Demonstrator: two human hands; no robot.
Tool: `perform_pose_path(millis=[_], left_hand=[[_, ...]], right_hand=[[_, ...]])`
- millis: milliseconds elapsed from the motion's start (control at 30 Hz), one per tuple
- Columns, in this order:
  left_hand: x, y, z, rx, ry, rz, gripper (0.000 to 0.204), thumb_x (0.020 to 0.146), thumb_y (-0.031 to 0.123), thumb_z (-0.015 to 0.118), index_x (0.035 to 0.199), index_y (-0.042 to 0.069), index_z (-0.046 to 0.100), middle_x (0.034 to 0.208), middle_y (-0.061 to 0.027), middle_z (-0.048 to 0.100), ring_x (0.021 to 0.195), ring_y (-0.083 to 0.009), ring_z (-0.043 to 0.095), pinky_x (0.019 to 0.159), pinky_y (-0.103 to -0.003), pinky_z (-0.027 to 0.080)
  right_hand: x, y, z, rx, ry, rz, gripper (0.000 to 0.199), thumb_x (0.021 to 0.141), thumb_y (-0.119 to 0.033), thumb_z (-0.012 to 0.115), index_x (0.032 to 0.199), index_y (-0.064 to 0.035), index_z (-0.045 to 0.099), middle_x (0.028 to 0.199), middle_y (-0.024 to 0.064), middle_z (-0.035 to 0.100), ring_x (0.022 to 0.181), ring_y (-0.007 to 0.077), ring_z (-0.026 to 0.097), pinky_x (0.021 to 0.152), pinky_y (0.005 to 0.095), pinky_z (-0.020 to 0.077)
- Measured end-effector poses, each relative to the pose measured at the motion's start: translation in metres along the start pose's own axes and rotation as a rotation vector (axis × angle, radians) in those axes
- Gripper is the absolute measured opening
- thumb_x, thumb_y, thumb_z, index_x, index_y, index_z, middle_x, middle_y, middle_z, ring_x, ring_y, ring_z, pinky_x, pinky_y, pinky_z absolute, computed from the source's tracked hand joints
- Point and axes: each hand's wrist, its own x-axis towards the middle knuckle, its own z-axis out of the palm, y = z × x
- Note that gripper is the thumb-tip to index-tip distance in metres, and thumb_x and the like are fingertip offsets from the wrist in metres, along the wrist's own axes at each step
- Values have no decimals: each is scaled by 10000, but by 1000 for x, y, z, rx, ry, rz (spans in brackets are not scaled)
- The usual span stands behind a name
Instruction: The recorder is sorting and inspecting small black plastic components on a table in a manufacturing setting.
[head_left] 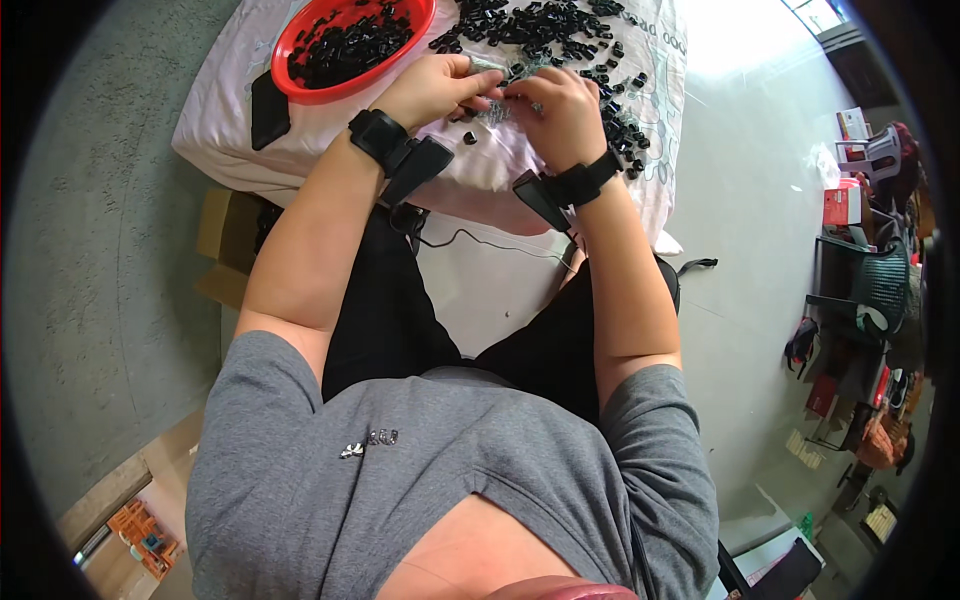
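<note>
Both hands meet over the near part of a table covered with a pale printed cloth point(330, 135). My left hand point(436, 88) is closed, with thumb and fingertips pinched together. Opposite it, my right hand point(562, 104) is also pinched, its fingertips almost touching the left ones. Whatever sits between the fingers is too small to make out. Beneath the hands lies a patch of tiny silvery pieces point(494, 113). Beyond them spread many small black plastic pieces point(535, 28), and one loose black piece point(470, 138) rests nearer to me.
A red basin point(283, 58) full of similar black pieces stands at the far left of the table. Beside it lies a flat black phone-like object point(269, 112). An open cardboard box point(222, 235) is below left. A dark cable point(480, 237) hangs under the table; chairs point(880, 155) stand far right.
</note>
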Motion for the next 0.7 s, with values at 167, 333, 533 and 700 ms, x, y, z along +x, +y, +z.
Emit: perform_pose_path(millis=[167,333,533,700], left_hand=[[9,-16,-2,-342,-188,-11,246,928,211,692,1120,59,667,955,-1,695,789,-49,613,683,-204,497],[11,-17,-11,-237,-264,70,270,917,197,703,1132,41,657,961,-19,696,800,-53,622,742,-208,532],[5,-12,-16,-470,69,53,226,930,215,686,1057,31,652,920,-6,672,802,-65,630,736,-209,539],[7,-14,-1,-549,-76,8,202,944,215,665,1036,39,627,918,-13,662,826,-80,640,777,-216,551]], right_hand=[[9,-10,-9,425,121,120,150,728,-97,756,874,-67,745,822,84,665,784,277,657,723,365,527],[10,-8,-11,541,92,150,156,748,-91,749,902,-61,747,841,97,677,780,267,671,716,343,537],[0,-1,-11,-76,-160,80,115,715,-156,734,826,-128,748,869,39,655,949,249,593,882,413,438],[-2,-1,4,-214,-193,76,64,754,-174,681,784,-146,730,878,25,645,977,239,583,892,418,414]])
